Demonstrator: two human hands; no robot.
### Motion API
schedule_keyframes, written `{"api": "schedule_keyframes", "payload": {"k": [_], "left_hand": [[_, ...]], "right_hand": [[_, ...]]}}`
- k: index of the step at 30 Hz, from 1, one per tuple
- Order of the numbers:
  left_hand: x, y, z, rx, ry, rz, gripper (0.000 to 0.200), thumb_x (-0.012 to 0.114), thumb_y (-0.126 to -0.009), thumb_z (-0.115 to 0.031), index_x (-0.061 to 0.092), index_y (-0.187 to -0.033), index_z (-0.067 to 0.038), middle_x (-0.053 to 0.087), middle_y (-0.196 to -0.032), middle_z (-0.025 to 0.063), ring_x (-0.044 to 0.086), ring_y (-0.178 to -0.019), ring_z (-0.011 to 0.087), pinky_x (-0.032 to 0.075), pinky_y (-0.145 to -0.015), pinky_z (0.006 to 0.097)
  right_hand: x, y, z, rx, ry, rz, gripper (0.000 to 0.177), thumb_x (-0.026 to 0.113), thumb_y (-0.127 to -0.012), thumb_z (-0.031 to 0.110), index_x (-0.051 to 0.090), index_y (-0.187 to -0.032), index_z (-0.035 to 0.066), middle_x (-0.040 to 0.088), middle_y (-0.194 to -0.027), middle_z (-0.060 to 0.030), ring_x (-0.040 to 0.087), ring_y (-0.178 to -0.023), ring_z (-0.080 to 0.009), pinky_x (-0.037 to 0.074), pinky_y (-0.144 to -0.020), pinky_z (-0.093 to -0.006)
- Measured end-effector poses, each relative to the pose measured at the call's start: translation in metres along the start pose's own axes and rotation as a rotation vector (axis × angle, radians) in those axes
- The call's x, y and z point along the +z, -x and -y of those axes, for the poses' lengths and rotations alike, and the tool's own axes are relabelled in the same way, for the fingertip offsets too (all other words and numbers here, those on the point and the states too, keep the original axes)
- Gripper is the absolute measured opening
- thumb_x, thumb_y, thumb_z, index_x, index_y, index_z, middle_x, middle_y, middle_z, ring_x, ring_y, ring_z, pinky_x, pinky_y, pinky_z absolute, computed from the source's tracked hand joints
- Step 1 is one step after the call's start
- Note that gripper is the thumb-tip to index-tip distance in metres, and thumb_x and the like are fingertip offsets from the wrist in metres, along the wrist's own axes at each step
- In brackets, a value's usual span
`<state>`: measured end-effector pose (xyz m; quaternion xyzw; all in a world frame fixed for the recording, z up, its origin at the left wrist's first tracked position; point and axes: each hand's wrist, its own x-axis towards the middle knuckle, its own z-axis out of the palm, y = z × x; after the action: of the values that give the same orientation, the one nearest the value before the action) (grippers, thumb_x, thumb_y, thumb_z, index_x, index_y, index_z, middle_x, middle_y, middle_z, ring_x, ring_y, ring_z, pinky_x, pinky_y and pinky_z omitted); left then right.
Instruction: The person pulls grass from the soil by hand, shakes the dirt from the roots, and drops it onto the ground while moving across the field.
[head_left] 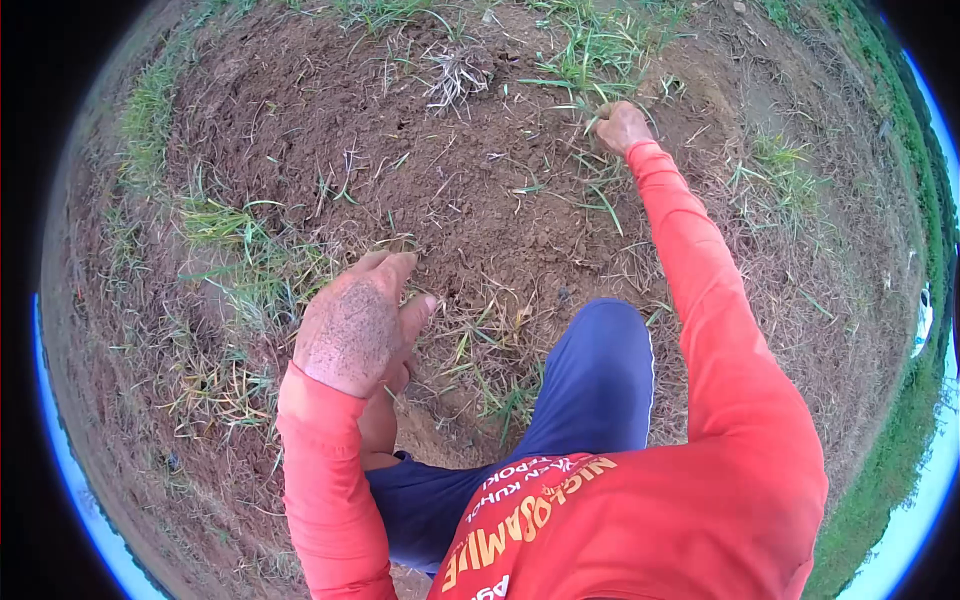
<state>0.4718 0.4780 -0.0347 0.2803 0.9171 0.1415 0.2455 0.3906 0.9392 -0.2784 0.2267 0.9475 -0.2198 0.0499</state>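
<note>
My right hand reaches out ahead, its fingers closed around blades of a green grass tuft. Its fingertips are partly hidden by the grass. Over the soil at the left, my left hand is held with its thumb apart from slightly curled fingers; nothing shows in it. Dirt coats its back. Between the two hands lies loose brown soil with scattered blades and roots. A pale, dry clump of grass sits on the soil farther ahead.
Grass tufts grow left of my left hand, and dry straw lies around. My bent knee in blue trousers is close below the soil patch. Another small green tuft stands right of my right arm.
</note>
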Motion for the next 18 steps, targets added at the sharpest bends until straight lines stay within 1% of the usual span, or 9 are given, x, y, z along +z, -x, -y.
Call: {"api": "schedule_keyframes", "payload": {"k": [2, 5, 8, 10, 12, 13, 16, 17, 18], "left_hand": [[-0.001, -0.015, 0.008, -0.013, -0.015, -0.101, 0.048, 0.072, -0.093, -0.029, 0.063, -0.13, -0.001, 0.068, -0.125, 0.0192, 0.067, -0.113, 0.0381, 0.054, -0.096, 0.0448], [-0.002, -0.03, 0.013, -0.025, 0.063, -0.218, 0.049, 0.072, -0.094, -0.029, 0.062, -0.132, -0.001, 0.066, -0.13, 0.0192, 0.064, -0.119, 0.0375, 0.052, -0.1, 0.0444], [0.012, -0.055, 0.013, 0.09, 0.136, -0.418, 0.067, 0.075, -0.091, -0.035, 0.052, -0.144, -0.001, 0.061, -0.138, 0.0223, 0.059, -0.129, 0.0387, 0.048, -0.108, 0.0447], [0.019, -0.072, -0.004, 0.105, 0.174, -0.533, 0.09, 0.08, -0.087, -0.042, 0.038, -0.155, -0.001, 0.055, -0.144, 0.0276, 0.051, -0.14, 0.038, 0.042, -0.116, 0.0453], [0.028, -0.093, -0.011, 0.224, 0.335, -0.571, 0.105, 0.084, -0.083, -0.047, 0.028, -0.159, 0.001, 0.053, -0.146, 0.0301, 0.053, -0.139, 0.0368, 0.045, -0.113, 0.0443], [0.011, -0.085, -0.025, 0.183, 0.681, -0.314, 0.082, 0.076, -0.092, -0.041, 0.04, -0.152, 0.001, 0.065, -0.127, 0.0246, 0.068, -0.117, 0.0299, 0.056, -0.096, 0.0387], [0.016, -0.107, -0.009, -0.021, 0.871, -0.136, 0.049, 0.065, -0.097, -0.033, 0.056, -0.132, 0.001, 0.072, -0.109, 0.0234, 0.071, -0.105, 0.0389, 0.053, -0.096, 0.0505], [0.014, -0.11, 0.002, 0.001, 0.626, -0.251, 0.039, 0.059, -0.1, -0.029, 0.06, -0.126, 0.0, 0.07, -0.11, 0.0262, 0.068, -0.106, 0.0423, 0.052, -0.096, 0.0517], [0.013, -0.112, 0.012, -0.007, 0.375, -0.369, 0.033, 0.052, -0.102, -0.026, 0.063, -0.121, -0.001, 0.068, -0.11, 0.029, 0.065, -0.108, 0.0456, 0.051, -0.095, 0.0529]], "right_hand": [[-0.008, 0.019, 0.021, -0.082, -0.384, -0.08, 0.04, 0.079, -0.087, 0.039, 0.077, -0.106, 0.004, 0.075, -0.088, -0.0082, 0.07, -0.08, -0.0207, 0.055, -0.082, -0.0357], [-0.048, 0.065, 0.075, -0.168, -0.733, 0.183, 0.035, 0.08, -0.088, 0.037, 0.077, -0.099, 0.004, 0.07, -0.077, -0.0028, 0.062, -0.069, -0.0118, 0.051, -0.069, -0.0297], [-0.067, 0.094, 0.128, -0.241, -0.788, 0.302, 0.034, 0.081, -0.089, 0.037, 0.076, -0.095, 0.004, 0.064, -0.073, 0.0014, 0.054, -0.064, -0.0062, 0.045, -0.061, -0.0256], [-0.082, 0.113, 0.169, -0.437, -0.663, 0.363, 0.037, 0.081, -0.089, 0.039, 0.076, -0.096, 0.003, 0.064, -0.072, 0.0005, 0.055, -0.063, -0.008, 0.046, -0.062, -0.0267], [-0.086, 0.134, 0.198, -0.529, -0.75, 0.479, 0.037, 0.081, -0.089, 0.037, 0.077, -0.104, 0.003, 0.069, -0.078, -0.0017, 0.06, -0.07, -0.0075, 0.05, -0.066, -0.0268], [-0.09, 0.136, 0.209, -0.654, -0.689, 0.479, 0.036, 0.08, -0.089, 0.035, 0.078, -0.11, 0.006, 0.074, -0.087, -0.0027, 0.064, -0.082, -0.0078, 0.052, -0.073, -0.0268], [-0.11, 0.133, 0.215, -0.702, -0.675, 0.581, 0.036, 0.079, -0.092, 0.028, 0.074, -0.119, 0.005, 0.073, -0.108, -0.004, 0.069, -0.092, -0.0111, 0.056, -0.083, -0.0283], [-0.098, 0.119, 0.201, -0.669, -0.843, 0.592, 0.046, 0.076, -0.094, 0.031, 0.068, -0.131, 0.005, 0.073, -0.117, -0.0043, 0.068, -0.101, -0.0121, 0.056, -0.089, -0.0283], [-0.095, 0.105, 0.182, -0.499, -0.737, 0.525, 0.052, 0.075, -0.094, 0.038, 0.067, -0.134, 0.005, 0.072, -0.122, -0.0074, 0.068, -0.107, -0.0162, 0.055, -0.094, -0.0316]]}}
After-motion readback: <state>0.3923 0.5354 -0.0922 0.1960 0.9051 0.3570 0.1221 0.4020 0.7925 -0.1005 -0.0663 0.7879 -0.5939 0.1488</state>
